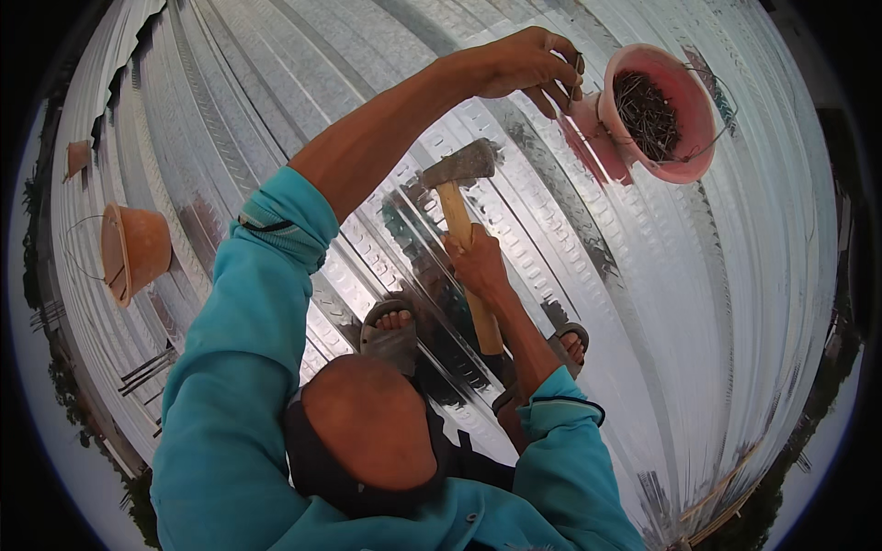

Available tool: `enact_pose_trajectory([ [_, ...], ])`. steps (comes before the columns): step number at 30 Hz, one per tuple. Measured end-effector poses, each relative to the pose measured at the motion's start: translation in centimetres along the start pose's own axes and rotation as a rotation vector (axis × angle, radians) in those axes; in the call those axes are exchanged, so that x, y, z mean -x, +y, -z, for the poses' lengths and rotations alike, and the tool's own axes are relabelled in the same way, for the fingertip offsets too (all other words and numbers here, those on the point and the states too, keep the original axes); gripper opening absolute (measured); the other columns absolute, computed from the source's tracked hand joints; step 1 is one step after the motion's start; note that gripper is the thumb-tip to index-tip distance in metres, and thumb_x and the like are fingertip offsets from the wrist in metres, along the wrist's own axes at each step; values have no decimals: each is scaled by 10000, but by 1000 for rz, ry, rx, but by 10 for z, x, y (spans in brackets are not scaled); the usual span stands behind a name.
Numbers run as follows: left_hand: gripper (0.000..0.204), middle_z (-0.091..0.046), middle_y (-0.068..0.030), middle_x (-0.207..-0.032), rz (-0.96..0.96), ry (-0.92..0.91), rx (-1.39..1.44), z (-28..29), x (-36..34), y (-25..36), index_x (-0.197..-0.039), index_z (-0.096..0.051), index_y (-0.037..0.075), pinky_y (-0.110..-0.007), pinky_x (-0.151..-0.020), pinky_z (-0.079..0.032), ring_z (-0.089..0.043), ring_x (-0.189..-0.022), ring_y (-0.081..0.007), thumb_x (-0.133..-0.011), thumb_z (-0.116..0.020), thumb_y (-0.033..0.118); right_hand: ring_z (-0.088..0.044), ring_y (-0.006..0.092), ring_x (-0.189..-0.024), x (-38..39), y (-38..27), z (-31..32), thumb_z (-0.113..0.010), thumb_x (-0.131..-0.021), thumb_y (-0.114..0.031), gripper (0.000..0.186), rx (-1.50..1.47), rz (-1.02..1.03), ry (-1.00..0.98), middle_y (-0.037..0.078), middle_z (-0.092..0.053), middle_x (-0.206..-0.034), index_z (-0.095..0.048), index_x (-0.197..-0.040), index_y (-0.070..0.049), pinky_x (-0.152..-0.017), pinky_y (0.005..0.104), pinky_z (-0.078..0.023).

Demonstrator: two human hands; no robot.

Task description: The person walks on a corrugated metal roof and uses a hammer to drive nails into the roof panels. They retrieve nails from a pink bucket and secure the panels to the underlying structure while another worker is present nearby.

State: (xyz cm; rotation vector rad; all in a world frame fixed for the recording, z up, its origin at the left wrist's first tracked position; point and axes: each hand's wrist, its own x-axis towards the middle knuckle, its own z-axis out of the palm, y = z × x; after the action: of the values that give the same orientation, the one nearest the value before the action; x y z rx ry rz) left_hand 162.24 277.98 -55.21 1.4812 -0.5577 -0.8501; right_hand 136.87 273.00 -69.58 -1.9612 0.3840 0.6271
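Pink bucket (694, 119) at two o'clock, nails (648, 115) inside; just beside it, the left hand (528, 69) bunches its fingertips — gripping anything, I cannot tell. Centrally, the right hand (478, 262) clamps the hammer (456, 207) — head toward twelve.

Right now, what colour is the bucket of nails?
The nail bucket is pink; it shows best in the head view.

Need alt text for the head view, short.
A person's right hand grips a wooden-handled hammer, while the left hand, fingers bent, is beside a pink bucket of what look like nails. Ribbed metal sheeting lies underfoot, with an orange bucket at the left.
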Motion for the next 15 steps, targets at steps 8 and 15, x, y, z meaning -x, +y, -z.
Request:
enact_pose_trajectory([
  [8, 272, -717, -132, -980, 49, 1233, 27, 80, 342, -175, -1147, -630, -37, -347, -767, -595, -726, -893, -210, -964, -645, 164, -721, 400, -766, 5, -6, -22, -705, -925, -319, 419, 116, 67, 13, 278, -694, -825, -601, -1046, 68, -650, 472, -543],
  [15, 176, -727, -137, -938, 37, 1723, -413, 17, 356, -253, -1083, -658, -9, -359, -783, -531, -700, -856, -226, -994, -624, 139, -707, 355, -714, 3, -56, -39, -708, -931, -324, 422, 203, 254, -22, 240, -690, -796, -599, -1050, 66, -639, 441, -530],
])
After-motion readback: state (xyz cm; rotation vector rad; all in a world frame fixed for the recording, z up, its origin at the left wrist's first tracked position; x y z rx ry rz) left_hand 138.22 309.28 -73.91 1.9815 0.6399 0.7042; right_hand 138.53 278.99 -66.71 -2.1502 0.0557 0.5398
